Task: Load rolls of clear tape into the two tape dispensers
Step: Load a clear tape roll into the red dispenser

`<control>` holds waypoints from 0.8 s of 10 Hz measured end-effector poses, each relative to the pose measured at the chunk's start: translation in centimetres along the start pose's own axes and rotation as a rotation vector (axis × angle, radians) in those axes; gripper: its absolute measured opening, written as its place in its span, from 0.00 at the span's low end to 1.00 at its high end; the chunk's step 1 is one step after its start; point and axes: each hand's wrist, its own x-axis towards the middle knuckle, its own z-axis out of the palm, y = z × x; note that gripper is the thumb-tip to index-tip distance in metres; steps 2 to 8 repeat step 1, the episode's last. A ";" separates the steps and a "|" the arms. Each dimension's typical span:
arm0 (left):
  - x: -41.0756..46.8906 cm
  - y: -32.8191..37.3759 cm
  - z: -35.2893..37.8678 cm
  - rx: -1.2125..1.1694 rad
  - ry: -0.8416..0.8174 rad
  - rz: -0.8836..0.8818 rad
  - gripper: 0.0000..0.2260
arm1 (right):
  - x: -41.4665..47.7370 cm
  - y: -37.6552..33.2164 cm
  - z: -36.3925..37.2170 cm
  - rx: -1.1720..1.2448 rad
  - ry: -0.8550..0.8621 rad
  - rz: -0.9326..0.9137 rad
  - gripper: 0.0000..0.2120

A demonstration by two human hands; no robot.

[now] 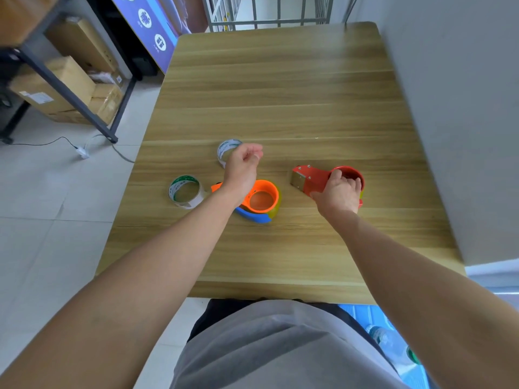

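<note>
Right hand [339, 193]: fingers [351, 182] curled round the red dispenser [311, 178]. Left hand [241, 171]: fingers [254, 153] curled together, gripping nothing; tape roll [224, 148] just beside them.

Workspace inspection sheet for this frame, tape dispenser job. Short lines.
Surface: wooden table, grey wall along its right edge.
Job's things: near roll and far roll loose on the table; orange dispenser and red dispenser, no roll seen in either.
Clutter: nothing seen.
Hands: left hand at the far roll with fingers curled, grip unclear; right hand grips the red dispenser.
Cables: cable and white plug on the floor, left of the table.
Surroundings: shelf with cardboard boxes, blue banner, railing, bottles on the floor.
</note>
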 end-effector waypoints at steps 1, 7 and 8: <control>-0.2 1.6 -0.4 -0.084 0.044 -0.004 0.09 | -0.2 -1.5 -1.6 0.081 0.122 -0.006 0.25; -0.2 1.6 -0.4 -0.084 0.044 -0.004 0.09 | -0.2 -1.5 -1.6 0.081 0.122 -0.006 0.25; -0.2 1.6 -0.4 -0.084 0.044 -0.004 0.09 | -0.2 -1.5 -1.6 0.081 0.122 -0.006 0.25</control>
